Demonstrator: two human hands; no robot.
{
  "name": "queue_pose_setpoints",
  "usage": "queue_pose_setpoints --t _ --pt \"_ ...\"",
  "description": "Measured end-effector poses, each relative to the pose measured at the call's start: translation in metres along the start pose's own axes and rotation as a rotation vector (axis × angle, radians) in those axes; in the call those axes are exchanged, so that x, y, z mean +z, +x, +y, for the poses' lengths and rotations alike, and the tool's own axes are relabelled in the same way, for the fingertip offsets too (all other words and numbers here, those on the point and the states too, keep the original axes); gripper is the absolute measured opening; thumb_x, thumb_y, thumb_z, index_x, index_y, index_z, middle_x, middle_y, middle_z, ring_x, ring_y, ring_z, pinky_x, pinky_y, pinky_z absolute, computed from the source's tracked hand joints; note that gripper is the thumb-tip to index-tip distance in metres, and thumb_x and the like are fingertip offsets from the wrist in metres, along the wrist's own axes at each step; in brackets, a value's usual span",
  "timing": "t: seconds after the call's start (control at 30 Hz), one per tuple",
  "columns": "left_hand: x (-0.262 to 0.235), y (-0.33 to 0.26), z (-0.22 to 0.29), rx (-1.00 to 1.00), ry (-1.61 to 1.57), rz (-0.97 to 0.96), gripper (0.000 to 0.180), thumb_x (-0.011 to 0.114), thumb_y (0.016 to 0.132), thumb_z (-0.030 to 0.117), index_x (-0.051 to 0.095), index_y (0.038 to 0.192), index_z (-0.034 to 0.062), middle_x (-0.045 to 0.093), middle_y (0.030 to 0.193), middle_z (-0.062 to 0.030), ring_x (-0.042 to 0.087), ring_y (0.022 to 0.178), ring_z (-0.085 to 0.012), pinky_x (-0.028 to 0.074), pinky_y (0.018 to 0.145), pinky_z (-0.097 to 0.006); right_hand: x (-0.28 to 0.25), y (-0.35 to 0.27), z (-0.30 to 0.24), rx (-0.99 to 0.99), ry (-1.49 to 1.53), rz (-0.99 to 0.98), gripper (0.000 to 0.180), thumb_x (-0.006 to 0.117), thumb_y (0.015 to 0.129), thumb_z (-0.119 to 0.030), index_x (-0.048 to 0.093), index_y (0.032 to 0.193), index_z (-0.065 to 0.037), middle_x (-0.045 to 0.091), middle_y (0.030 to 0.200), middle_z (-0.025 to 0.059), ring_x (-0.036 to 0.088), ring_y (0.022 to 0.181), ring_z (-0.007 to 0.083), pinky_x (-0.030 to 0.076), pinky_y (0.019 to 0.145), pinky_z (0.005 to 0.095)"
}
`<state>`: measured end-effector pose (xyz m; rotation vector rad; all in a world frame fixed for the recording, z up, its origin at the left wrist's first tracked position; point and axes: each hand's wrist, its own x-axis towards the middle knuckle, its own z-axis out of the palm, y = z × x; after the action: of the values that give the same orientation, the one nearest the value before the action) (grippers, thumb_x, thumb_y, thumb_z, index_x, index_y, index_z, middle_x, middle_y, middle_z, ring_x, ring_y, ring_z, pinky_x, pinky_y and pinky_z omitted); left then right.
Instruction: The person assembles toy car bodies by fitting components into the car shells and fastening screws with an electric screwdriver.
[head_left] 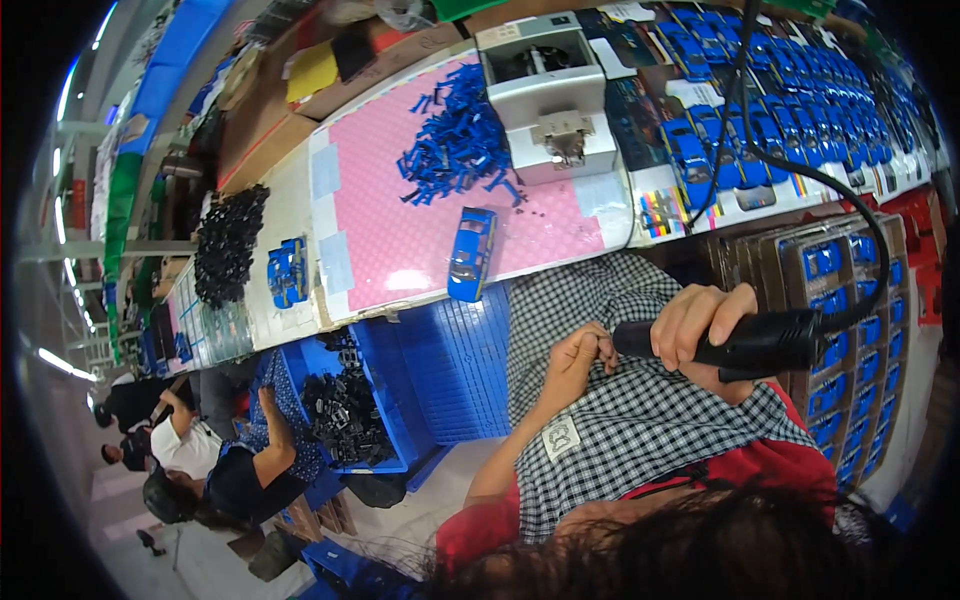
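Observation:
My right hand (705, 328) is wrapped around a black corded electric screwdriver (770, 343), held sideways in front of my checked apron. My left hand (580, 360) is closed with the fingers pinched together at the screwdriver's front end. Whatever may be between those fingers is hidden. A blue toy car (471, 254) lies at the near edge of the pink mat (385, 255), apart from both hands. Behind it is a heap of small blue plastic parts (455, 140). Beside the heap stands a grey metal screw feeder (548, 100).
Rows of blue toy car bodies (780, 140) cover the bench's right side. Stacked cartons of blue parts (840, 330) stand below. A blue bin (390, 400) holds black parts; more black parts (228, 245) lie left. The screwdriver's cord (870, 225) loops overhead. Co-workers sit at far left.

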<state>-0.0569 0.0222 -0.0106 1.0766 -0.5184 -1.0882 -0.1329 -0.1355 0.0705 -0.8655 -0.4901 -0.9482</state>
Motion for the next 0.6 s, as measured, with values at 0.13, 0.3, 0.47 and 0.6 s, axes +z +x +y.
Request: queue_pose_setpoints --t 0.13,0.3,0.47,0.6 --pt "-0.003 0.001 -0.001 -0.059 -0.023 -0.043 0.034 0.037 0.099 0.027 0.051 0.086 -0.0006 0.050 0.076 -0.0052 0.051 0.067 -0.0120 0.045 0.060 -0.024 -0.009 0.006 0.006 0.020 0.039 -0.133 0.054 0.078 0.071 -0.038 0.045 0.097 -0.004 0.055 0.074 0.0120 0.056 0.060 0.0195 0.049 0.053 0.0299" --pt "-0.007 0.002 -0.001 -0.061 -0.105 -0.032 0.036 0.036 0.100 0.028 0.051 0.083 0.0002 0.049 0.077 -0.0061 0.052 0.068 -0.0130 0.044 0.060 -0.024 -0.004 0.009 0.008 0.005 -0.116 0.039 0.055 0.069 0.076 -0.050 0.041 0.094 -0.007 0.054 0.066 0.0067 0.057 0.047 0.0146 0.048 0.045 0.0247" --pt "-0.009 0.004 -0.005 -0.014 -0.188 -0.083 0.036 0.035 0.100 0.027 0.049 0.080 0.0001 0.047 0.078 -0.0069 0.053 0.069 -0.0149 0.045 0.058 -0.024 -0.006 0.008 0.010 -0.107 -0.109 0.067 0.054 0.067 0.078 -0.050 0.040 0.094 -0.007 0.053 0.066 0.0064 0.055 0.043 0.0124 0.048 0.044 0.0235" --pt "-0.007 0.004 -0.005 -0.051 -0.185 -0.083 0.035 0.035 0.100 0.026 0.049 0.081 0.0000 0.047 0.078 -0.0068 0.053 0.069 -0.0151 0.045 0.058 -0.024 -0.007 0.006 0.010 -0.068 -0.042 0.052 0.053 0.070 0.076 -0.046 0.041 0.097 -0.007 0.054 0.072 0.0081 0.056 0.053 0.0155 0.048 0.050 0.0270"
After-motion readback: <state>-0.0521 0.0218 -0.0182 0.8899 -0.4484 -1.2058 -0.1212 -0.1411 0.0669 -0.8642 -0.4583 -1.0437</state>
